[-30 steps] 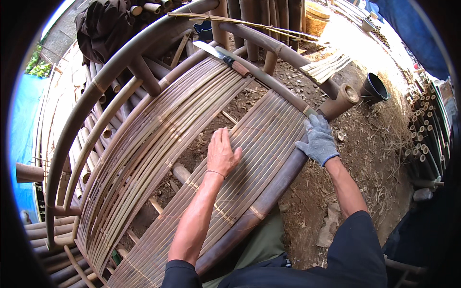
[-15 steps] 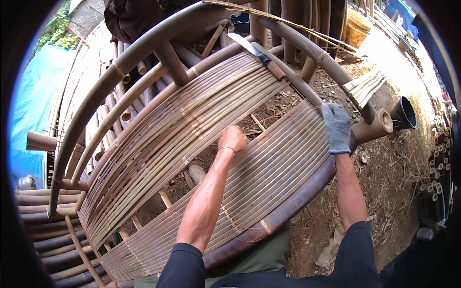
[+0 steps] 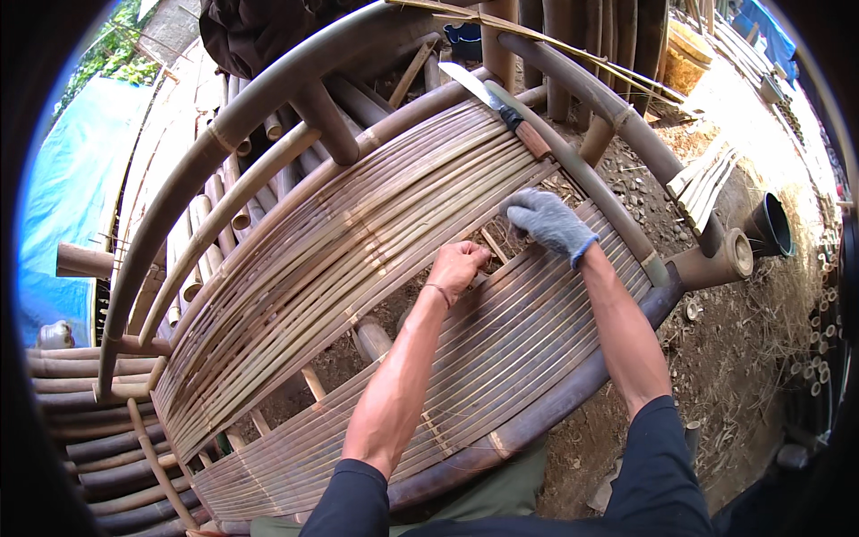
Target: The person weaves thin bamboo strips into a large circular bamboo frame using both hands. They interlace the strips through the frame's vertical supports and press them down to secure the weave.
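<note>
Your left hand (image 3: 459, 267), gloved right hand (image 3: 550, 224): fingers curled by bamboo slats (image 3: 528, 331), grip unclear. Slats likely light, springy; pinch edges.

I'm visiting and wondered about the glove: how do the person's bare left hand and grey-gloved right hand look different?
The bare left hand has a thin band around the wrist; the right hand in a grey fabric glove has a blue cuff. The left hand is lower in the picture; the right hand is farther out, nearer the wooden-handled knife. Both are over the gap beside the long, narrow bamboo slats.
</note>
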The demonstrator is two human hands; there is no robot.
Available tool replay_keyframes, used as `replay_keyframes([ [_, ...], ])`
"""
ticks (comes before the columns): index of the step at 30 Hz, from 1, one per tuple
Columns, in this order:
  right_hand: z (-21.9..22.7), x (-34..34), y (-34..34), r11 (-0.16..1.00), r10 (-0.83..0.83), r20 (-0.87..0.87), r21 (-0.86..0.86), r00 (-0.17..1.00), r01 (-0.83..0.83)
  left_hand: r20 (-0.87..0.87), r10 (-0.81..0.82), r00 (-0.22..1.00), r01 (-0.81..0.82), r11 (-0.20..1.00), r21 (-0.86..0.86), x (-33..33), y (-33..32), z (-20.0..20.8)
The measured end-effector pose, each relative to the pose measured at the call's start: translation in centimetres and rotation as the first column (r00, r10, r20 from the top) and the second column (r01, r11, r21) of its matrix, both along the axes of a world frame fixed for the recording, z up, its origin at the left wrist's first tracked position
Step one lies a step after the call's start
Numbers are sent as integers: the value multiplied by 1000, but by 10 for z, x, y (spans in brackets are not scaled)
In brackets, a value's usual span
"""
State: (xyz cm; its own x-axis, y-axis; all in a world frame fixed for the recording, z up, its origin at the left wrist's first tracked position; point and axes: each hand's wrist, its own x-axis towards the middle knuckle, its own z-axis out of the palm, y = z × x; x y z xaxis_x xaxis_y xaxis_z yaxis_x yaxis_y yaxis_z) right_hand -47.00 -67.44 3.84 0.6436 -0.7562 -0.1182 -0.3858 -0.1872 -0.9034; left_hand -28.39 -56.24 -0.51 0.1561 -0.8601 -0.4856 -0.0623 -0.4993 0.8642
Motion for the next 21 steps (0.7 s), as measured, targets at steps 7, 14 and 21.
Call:
replay_keyframes([
  [7, 16, -19, 65, 913, -140, 247, -344, 959, 222, -313, -113, 943, 104, 994, -44, 11, 11, 55],
  [14, 45, -79, 106, 943, -318, 515, 259, 796, 209, -106, -78, 991, 68, 993, -95, -9, 8, 42],
  [21, 51, -326, 192, 596, -770, 455, 264, 447, 758, 634, -197, 748, 145, 980, 134, -55, 37, 42],
])
